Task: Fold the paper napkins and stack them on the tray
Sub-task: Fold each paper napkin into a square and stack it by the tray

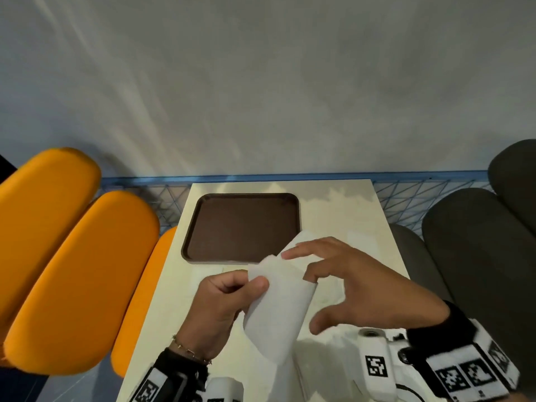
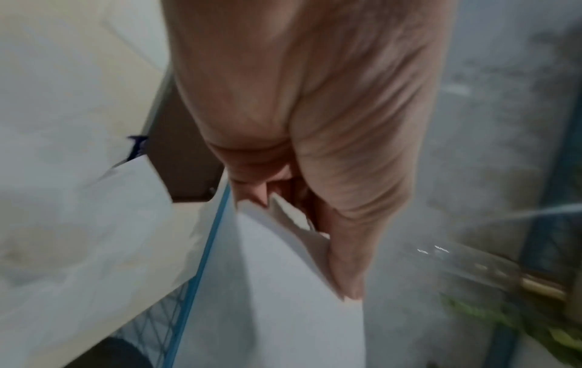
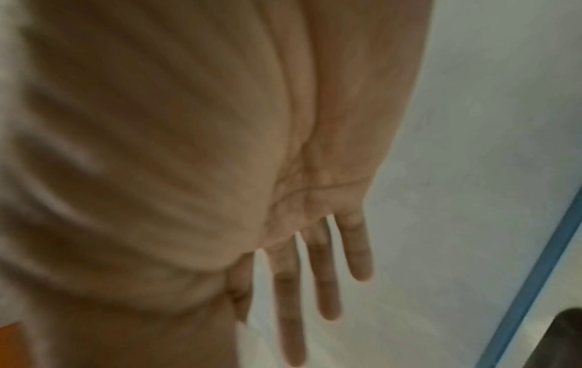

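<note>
We are looking down at a pale table (image 1: 348, 216) that is carrying a dark brown tray (image 1: 243, 227) near its far edge, toward the far left corner. The left hand (image 1: 223, 303) is pinching a white paper napkin (image 1: 280, 303) between thumb and curled fingers at the napkin's upper left corner; in the left wrist view we are seeing the same hand (image 2: 315, 124) closing on the sheet (image 2: 283, 286), whose top corner is tucking in behind the thumb. The napkin is hanging in the air above the near half of the table, just short of the tray's near edge, with its upper tip overlapping the tray's near right corner in the head view. The right hand (image 1: 365, 285) is hovering just beside the napkin's right edge with its fingers spread and gently bent, grasping nothing; its index fingertip is lying at the napkin's upper fold, though we cannot tell whether it is touching. The right wrist view is showing the palm (image 3: 220, 149) with straight, parted fingers (image 3: 327, 286). Orange cushions (image 1: 75, 271) are flanking the table's left edge and dark grey cushions (image 1: 487, 256) its right edge.
</note>
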